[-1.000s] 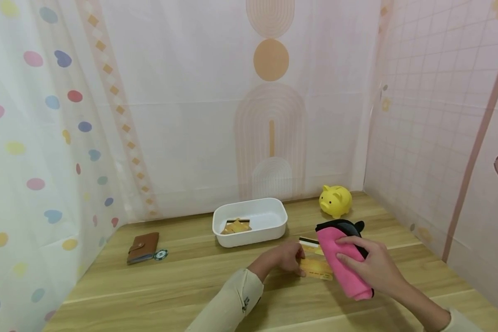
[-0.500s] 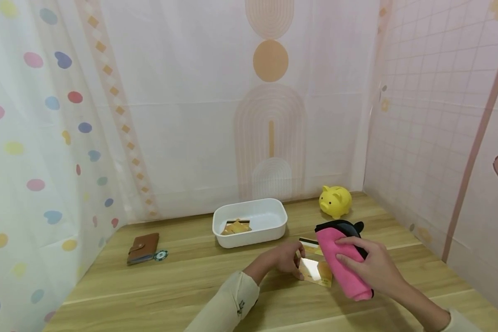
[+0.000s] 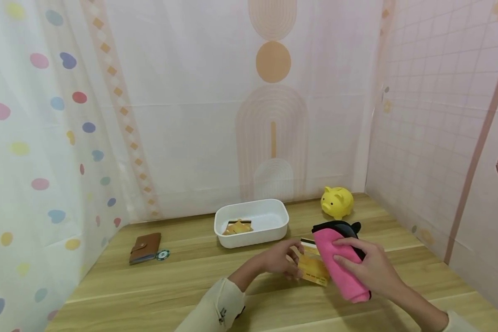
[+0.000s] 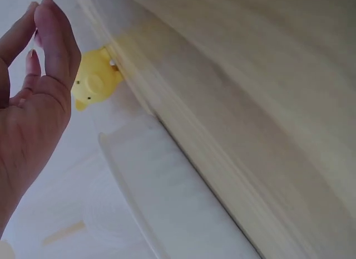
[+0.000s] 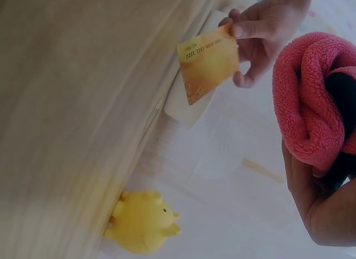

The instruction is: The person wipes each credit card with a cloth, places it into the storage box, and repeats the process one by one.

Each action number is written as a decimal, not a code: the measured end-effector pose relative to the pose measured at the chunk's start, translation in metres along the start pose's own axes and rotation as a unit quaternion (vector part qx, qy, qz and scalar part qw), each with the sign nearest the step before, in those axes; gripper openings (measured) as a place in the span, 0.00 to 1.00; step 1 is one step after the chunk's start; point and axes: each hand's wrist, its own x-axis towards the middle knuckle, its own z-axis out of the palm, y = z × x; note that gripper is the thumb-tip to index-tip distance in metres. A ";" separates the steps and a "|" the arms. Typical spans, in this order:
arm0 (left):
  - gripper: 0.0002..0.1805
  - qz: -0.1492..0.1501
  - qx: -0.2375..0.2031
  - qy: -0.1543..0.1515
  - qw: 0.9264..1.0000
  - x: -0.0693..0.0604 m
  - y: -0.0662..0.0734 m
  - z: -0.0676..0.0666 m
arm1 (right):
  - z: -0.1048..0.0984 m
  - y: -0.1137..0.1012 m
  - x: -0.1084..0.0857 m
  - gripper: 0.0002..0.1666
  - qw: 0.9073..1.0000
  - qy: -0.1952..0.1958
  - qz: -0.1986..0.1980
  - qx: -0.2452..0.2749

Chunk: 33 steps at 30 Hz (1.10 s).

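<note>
My left hand (image 3: 280, 259) pinches a gold bank card (image 3: 312, 269) by its left edge, between thumb and fingers. In the right wrist view that card (image 5: 208, 64) is held clear of the tabletop, its printed digits showing. Just behind it in the head view is a second card (image 3: 308, 243) with a black stripe, partly covered by a folded pink towel (image 3: 336, 263) with a dark grey side and black trim. My right hand (image 3: 371, 267) grips this towel from the right, thumb and fingers on the pink side. The towel's fluffy rolled folds (image 5: 306, 97) show in the right wrist view.
Behind my left hand stands a white tray (image 3: 252, 240) with several gold cards (image 3: 238, 227) in its left end. A yellow piggy bank (image 3: 337, 203) is at the back right. A brown wallet (image 3: 145, 248) and a poker chip (image 3: 163, 255) lie on the left of the wooden table (image 3: 149, 295).
The card in my left hand has turned and tilted, its bright glare coming and going. My left hand has shifted a little to the left. My right hand keeps its hold on the towel.
</note>
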 end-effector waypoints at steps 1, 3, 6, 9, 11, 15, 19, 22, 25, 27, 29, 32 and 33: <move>0.21 0.005 -0.004 0.005 1.000 -0.003 0.001 0.000 | 0.000 -0.001 0.000 0.16 1.000 0.000 -0.002 0.002; 0.20 0.015 -0.017 0.019 1.000 -0.009 0.003 0.000 | 0.001 -0.002 0.001 0.16 1.000 0.000 -0.003 0.005; 0.18 0.020 -0.037 0.049 0.998 -0.020 0.005 0.000 | 0.003 -0.006 0.002 0.16 1.000 -0.004 -0.001 0.012; 0.18 0.019 -0.072 0.075 0.994 -0.030 0.008 0.002 | 0.007 -0.009 0.002 0.16 1.000 -0.010 0.001 0.021; 0.17 0.019 -0.096 0.088 0.991 -0.036 0.010 0.003 | 0.009 -0.011 0.003 0.15 0.999 -0.012 -0.002 0.030; 0.16 0.018 -0.148 0.107 0.983 -0.045 0.013 0.005 | 0.015 -0.014 0.005 0.15 0.999 -0.012 -0.018 0.038; 0.16 0.017 -0.186 0.118 0.975 -0.049 0.015 0.006 | 0.020 -0.018 0.008 0.15 0.999 -0.016 -0.035 0.037; 0.16 0.012 -0.204 0.123 0.971 -0.052 0.020 0.008 | 0.022 -0.019 0.010 0.15 0.998 -0.019 -0.044 0.034; 0.16 0.008 -0.219 0.123 0.968 -0.056 0.026 0.010 | 0.024 -0.021 0.010 0.15 0.998 -0.021 -0.049 0.032; 0.17 0.007 -0.225 0.122 0.967 -0.057 0.030 0.012 | 0.025 -0.022 0.010 0.15 0.998 -0.019 -0.052 0.030; 0.17 0.007 -0.230 0.122 0.965 -0.059 0.032 0.013 | 0.026 -0.024 0.010 0.15 0.998 -0.015 -0.055 0.026; 0.17 0.006 -0.237 0.126 0.963 -0.061 0.033 0.015 | 0.027 -0.026 0.010 0.15 0.998 -0.008 -0.065 0.011; 0.17 0.006 -0.238 0.128 0.963 -0.061 0.033 0.015 | 0.028 -0.026 0.010 0.16 0.998 -0.007 -0.068 0.006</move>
